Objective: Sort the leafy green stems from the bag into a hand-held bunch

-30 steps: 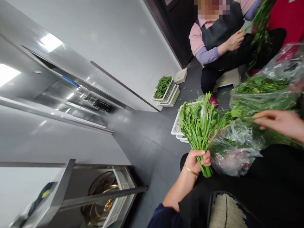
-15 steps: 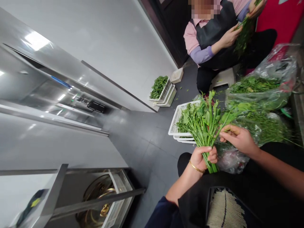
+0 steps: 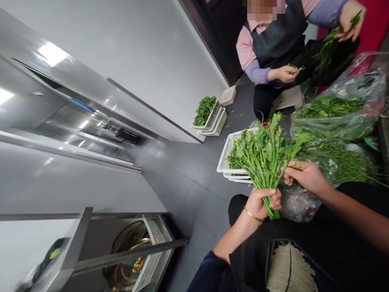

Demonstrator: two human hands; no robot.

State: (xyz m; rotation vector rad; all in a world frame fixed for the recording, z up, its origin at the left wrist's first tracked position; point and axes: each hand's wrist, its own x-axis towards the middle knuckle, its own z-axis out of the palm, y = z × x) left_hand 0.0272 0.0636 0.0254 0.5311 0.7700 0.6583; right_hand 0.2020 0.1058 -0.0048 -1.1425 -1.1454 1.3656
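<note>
A bunch of leafy green vegetable stems [image 3: 266, 170] is wrapped in my left hand [image 3: 263, 202], its leaves pointing up and away from me. The cut ends poke out below my fist. Close on the right side of the bunch, my right hand [image 3: 305, 176] has its fingers pinched together at the outer leaves. Whatever lies between those fingertips is too small to make out. Just behind the bunch stands a white plastic basket [image 3: 225, 156] with more greens in it, partly hidden by the leaves.
On the right lie plastic bags [image 3: 332, 127] of greens. A co-worker [image 3: 273, 44] sits opposite, handling greens. Stacked baskets of greens [image 3: 206, 111] and a small white container [image 3: 227, 95] stand by the wall. A metal rack [image 3: 130, 257] is at lower left.
The co-worker's hands have moved apart, one lifted to the right with greens. My right hand stays beside the bunch, and a stem that stuck out to the right now sits closer in.
</note>
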